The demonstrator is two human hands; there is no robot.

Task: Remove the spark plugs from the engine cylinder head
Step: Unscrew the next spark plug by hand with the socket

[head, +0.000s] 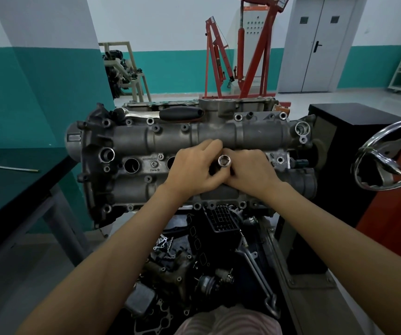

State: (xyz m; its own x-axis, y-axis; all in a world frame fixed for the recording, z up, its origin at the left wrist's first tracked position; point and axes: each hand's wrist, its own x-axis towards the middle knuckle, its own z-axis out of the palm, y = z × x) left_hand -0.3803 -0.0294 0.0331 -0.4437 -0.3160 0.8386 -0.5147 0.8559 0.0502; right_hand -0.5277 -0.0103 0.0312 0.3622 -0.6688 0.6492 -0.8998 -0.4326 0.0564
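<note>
Your two hands meet over the middle of the engine cylinder head (194,139), which sits horizontally on its stand in front of you. Your left hand (192,168) and right hand (250,170) both close around a chrome socket (224,162), whose open end faces up toward the camera; the fingers (212,145) of the left hand curl over it from the left, and the right-hand fingers pinch it from the right, the hands touching each other. The socket stands at the central row of plug wells, over a well hidden under your hands. Two open spark plug wells (131,165) show to the left of your hands. No spark plug itself can be made out; whether one sits in the socket cannot be told. A ratchet handle (180,114) with a black grip lies along the far edge of the head. Left of the engine, a dark tabletop (13,184) carries a thin metal rod (8,168). A red engine hoist (243,56) stands behind, and a chrome handwheel (388,153) is at right.
</note>
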